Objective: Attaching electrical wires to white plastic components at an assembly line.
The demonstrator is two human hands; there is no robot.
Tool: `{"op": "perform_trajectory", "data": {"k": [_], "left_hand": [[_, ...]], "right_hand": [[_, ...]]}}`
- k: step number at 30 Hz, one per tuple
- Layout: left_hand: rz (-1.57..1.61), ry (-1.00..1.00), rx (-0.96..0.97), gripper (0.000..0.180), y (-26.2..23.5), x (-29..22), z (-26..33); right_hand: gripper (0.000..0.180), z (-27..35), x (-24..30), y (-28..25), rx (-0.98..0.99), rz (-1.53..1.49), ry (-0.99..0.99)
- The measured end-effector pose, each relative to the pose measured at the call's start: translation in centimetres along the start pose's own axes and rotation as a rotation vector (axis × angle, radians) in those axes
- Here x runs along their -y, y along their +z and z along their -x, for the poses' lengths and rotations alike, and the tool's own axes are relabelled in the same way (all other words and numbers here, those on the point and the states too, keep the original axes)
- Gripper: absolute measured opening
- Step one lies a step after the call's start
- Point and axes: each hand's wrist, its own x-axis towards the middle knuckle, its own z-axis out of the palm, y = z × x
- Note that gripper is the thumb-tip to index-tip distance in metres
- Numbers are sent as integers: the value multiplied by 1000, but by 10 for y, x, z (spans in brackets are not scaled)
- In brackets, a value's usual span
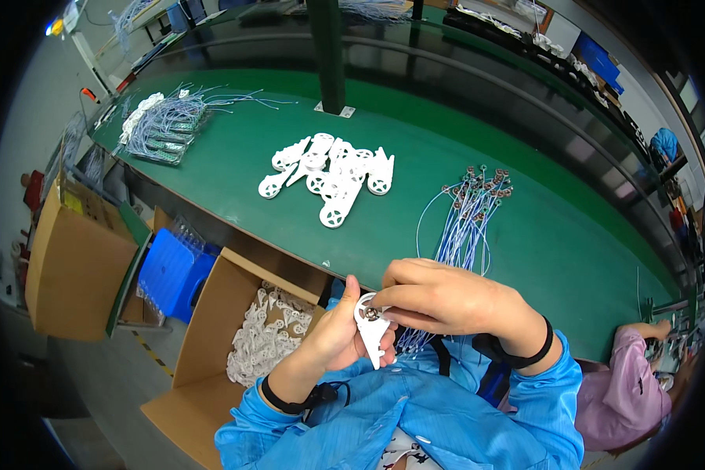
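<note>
A blue jacket [345, 409] shows over a dark-patterned white top [394, 448], with black wristbands [542, 349].

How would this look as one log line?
left hand: holding white part; right hand: at metal disc; bench: white pieces, wire bundle

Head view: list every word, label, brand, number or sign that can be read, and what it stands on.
No text is readable.
Held white part: no legible marking shows.
Yellow patch on the left carton: too small to tell if it bears text.
Dark mark on the pink top: too small to read.
</note>
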Motion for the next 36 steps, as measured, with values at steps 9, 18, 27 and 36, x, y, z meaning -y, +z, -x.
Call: {"op": "perform_trajectory", "data": {"k": [9,18,27,36], "left_hand": [[-100,49,-30,81,3,6,-7],[-149,93,-51,77,1,10,-8],[-172,31,-154,84,-6,13,-15],[-195,25,-119,89,-4,-10,-20]], "right_hand": [[20,2,8,10,20,303,-34],[22,8,2,19,-27,247,-34],[20,10,-7,31,21,269,29],[23,5,-13,17,-117,268,52]]}}
